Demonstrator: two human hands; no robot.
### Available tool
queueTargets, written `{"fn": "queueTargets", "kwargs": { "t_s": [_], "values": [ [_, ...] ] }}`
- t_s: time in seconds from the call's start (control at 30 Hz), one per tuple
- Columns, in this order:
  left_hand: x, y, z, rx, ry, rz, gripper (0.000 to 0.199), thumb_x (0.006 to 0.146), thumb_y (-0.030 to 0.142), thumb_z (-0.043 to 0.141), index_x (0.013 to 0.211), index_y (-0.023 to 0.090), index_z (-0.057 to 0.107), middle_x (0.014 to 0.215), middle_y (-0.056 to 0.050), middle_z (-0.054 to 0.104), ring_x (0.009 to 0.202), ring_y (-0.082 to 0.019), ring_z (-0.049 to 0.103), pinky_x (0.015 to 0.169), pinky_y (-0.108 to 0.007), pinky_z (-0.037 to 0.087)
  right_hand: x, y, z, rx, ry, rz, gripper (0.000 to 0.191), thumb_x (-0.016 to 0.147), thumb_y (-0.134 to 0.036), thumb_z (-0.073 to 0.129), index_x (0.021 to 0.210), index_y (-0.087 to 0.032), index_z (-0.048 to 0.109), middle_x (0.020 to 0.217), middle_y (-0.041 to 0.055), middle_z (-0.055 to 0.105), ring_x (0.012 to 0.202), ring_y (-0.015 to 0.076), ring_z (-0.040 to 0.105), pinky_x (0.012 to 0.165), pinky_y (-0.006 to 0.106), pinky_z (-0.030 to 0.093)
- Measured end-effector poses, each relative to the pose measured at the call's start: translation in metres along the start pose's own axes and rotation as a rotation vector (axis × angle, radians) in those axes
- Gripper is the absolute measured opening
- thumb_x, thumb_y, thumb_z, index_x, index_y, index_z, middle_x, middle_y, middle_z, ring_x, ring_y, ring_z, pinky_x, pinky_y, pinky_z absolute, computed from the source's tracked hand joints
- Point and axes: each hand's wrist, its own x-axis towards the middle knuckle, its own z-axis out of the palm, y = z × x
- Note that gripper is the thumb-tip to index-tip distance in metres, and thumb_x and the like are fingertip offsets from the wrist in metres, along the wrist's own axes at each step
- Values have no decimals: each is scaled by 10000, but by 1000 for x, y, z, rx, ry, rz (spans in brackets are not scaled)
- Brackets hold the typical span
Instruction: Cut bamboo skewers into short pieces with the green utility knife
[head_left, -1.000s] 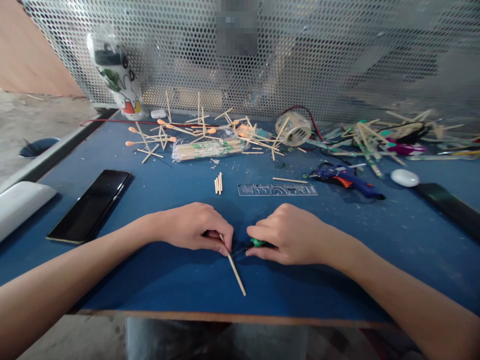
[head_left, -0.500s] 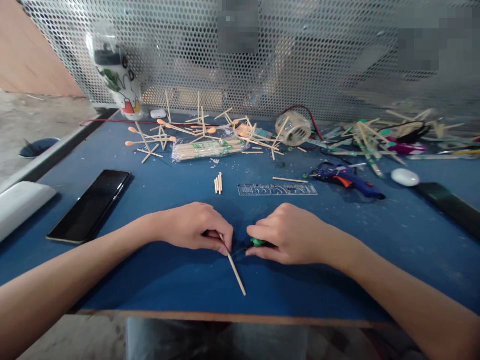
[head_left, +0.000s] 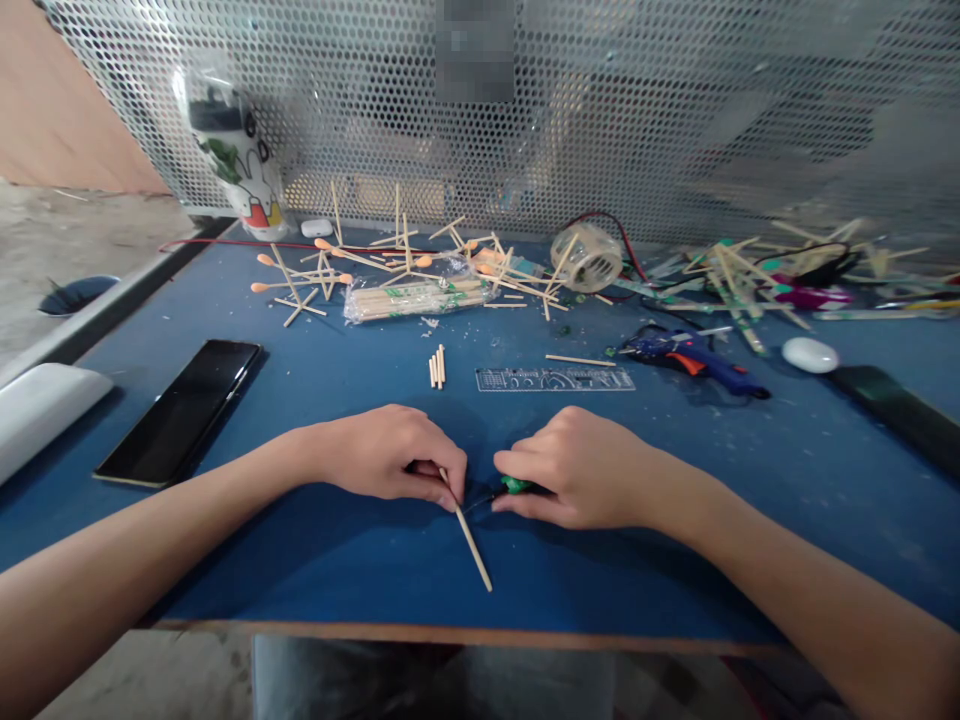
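My left hand (head_left: 401,460) is closed on a thin wooden stick (head_left: 474,550), pinching it near its upper end. The stick slants down and to the right towards the table's front edge. Closed in my right hand (head_left: 574,470) is a green-handled tool (head_left: 514,485) with a thin dark tip, mostly hidden by the fingers. That tip points left and reaches the stick just beside my left fingertips; I cannot tell whether it cuts in. Beyond the hands lie several short stick pieces (head_left: 437,367) side by side, and a clear ruler (head_left: 556,379).
A phone (head_left: 180,412) and a white case (head_left: 45,410) lie at left. On the right are a blue glue gun (head_left: 694,362), a white mouse-like object (head_left: 810,355) and a dark strip (head_left: 900,415). Bagged sticks (head_left: 416,299), stick structures and a cup (head_left: 251,170) stand before the perforated metal panel (head_left: 360,110).
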Motion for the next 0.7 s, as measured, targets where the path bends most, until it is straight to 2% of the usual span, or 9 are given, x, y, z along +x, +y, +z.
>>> {"fn": "queueTargets", "kwargs": {
  "t_s": [0.33, 0.7],
  "values": [
    [0, 1, -1, 5, 11, -13, 48, 988, 237, 654, 990, 243, 702, 949, 50, 768, 858, -92, 688, 826, -218, 446, 0, 2, 2, -6, 1, -1, 415, 1047, -551, 371, 833, -224, 512, 662, -32, 641, 507, 136, 518, 525, 302, 135],
    [0, 1, -1, 12, 12, -12, 43, 988, 237, 655, 992, 235, 698, 945, 47, 763, 846, -94, 679, 836, -216, 439, 0, 2, 2, -1, 9, 0, 410, 1043, -553, 382, 827, -227, 507, 657, -37, 635, 511, 137, 514, 521, 307, 138]
  ]
}}
